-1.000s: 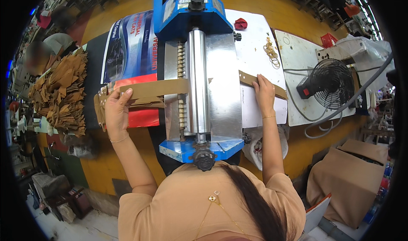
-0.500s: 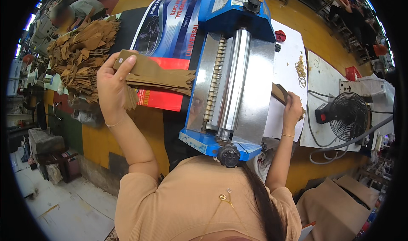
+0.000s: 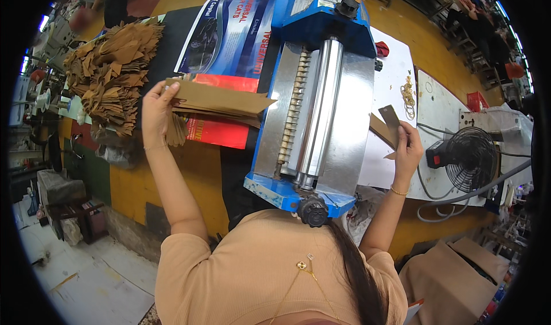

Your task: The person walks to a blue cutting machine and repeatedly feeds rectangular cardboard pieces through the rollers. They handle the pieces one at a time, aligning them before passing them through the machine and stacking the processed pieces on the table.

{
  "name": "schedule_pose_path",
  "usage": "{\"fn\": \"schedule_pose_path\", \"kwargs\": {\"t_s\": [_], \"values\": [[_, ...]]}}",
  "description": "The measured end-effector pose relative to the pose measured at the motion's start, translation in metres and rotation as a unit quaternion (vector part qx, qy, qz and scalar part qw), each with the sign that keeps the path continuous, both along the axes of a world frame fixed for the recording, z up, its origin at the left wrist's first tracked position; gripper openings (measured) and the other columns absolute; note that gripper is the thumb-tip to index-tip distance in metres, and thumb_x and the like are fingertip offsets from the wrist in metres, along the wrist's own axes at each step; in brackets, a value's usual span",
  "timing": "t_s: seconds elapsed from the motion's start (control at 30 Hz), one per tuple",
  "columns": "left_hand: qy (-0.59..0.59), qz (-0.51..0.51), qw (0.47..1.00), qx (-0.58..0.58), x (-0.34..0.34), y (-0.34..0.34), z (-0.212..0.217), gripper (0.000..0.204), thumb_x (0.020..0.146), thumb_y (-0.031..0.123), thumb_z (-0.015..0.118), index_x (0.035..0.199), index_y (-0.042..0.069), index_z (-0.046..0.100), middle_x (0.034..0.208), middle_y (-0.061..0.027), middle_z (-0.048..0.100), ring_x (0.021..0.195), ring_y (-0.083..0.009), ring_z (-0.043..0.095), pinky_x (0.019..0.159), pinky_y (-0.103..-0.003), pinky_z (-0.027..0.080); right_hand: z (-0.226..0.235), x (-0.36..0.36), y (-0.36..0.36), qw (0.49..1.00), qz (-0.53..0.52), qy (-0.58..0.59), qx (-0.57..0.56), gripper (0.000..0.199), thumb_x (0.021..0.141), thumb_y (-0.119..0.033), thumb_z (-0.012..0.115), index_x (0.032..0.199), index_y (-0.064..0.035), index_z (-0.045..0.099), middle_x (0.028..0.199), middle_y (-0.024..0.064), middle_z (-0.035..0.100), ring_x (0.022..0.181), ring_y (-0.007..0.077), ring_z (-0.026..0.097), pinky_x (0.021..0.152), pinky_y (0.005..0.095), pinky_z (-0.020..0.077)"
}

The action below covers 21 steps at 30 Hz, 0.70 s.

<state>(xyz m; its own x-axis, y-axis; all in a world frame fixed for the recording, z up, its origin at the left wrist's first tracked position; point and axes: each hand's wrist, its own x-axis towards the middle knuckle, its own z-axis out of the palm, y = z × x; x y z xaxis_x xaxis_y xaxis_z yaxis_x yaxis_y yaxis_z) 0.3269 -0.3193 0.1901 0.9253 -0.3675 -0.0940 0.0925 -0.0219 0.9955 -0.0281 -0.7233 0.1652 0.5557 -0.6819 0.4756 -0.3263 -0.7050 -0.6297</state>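
Note:
My left hand (image 3: 156,111) pinches the left end of a long brown strip (image 3: 224,98), thumb on top. Its pointed other end reaches the metal bed of a blue roller machine (image 3: 274,195). Beneath it lies a stack of similar brown pieces (image 3: 222,118) on a red and blue printed sheet (image 3: 229,38). Beyond the machine's shiny roller (image 3: 323,107), my right hand (image 3: 408,148) grips a darker brown strip (image 3: 390,122), held tilted up. Another brown strip (image 3: 379,128) lies beside the machine's right edge, partly hidden by the held one.
A large heap of brown pieces (image 3: 115,78) stands at the far left. On the right are a small black fan (image 3: 470,160) with cables, rubber bands (image 3: 408,98) on white paper, and a red basket (image 3: 476,100). The machine's black knob (image 3: 313,211) is near my chest.
My left hand has moved the strip rightward and laid it out toward the machine. My right hand has shifted slightly right, and its strip is now raised upright.

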Motion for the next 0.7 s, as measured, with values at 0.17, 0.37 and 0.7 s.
{"fn": "schedule_pose_path", "kwargs": {"t_s": [0.17, 0.37, 0.7], "values": [[-0.069, 0.067, 0.950, 0.297, 0.029, 0.027, -0.067, 0.036, 0.084, 0.022, 0.073, 0.111, 0.000, 0.066, 0.081, -0.0040, 0.065, 0.067, -0.0118, 0.062, 0.056, -0.026, 0.047, 0.017, 0.001, 0.001, 0.979, 0.075, -0.019, 0.190, 0.012, 0.091, -0.008, 0.063, 0.100, -0.0016, 0.068, 0.084, 0.0045, 0.067, 0.073, 0.0116, 0.059, 0.067, 0.0254, 0.0474], [-0.314, 0.189, 0.813, 0.453, 0.009, -0.001, -0.061, 0.051, 0.079, 0.022, 0.075, 0.123, -0.001, 0.060, 0.107, -0.0189, 0.059, 0.105, -0.0334, 0.055, 0.092, -0.041, 0.044, 0.033, 0.032, -0.004, 0.926, 0.209, 0.191, 0.251, 0.017, 0.091, -0.015, 0.064, 0.098, -0.0008, 0.069, 0.081, 0.0059, 0.069, 0.070, 0.0109, 0.060, 0.065, 0.0246, 0.0482], [-0.146, -0.211, 0.953, 0.162, -0.088, -0.141, -0.048, 0.031, 0.089, 0.027, 0.065, 0.108, 0.003, 0.069, 0.092, -0.0102, 0.059, 0.079, -0.0193, 0.056, 0.072, -0.031, 0.046, 0.048, 0.099, 0.014, 0.903, 0.307, 0.263, 0.148, 0.019, 0.089, -0.017, 0.063, 0.097, -0.0010, 0.070, 0.081, 0.0073, 0.070, 0.064, 0.0133, 0.060, 0.063, 0.0269, 0.0490]]}}
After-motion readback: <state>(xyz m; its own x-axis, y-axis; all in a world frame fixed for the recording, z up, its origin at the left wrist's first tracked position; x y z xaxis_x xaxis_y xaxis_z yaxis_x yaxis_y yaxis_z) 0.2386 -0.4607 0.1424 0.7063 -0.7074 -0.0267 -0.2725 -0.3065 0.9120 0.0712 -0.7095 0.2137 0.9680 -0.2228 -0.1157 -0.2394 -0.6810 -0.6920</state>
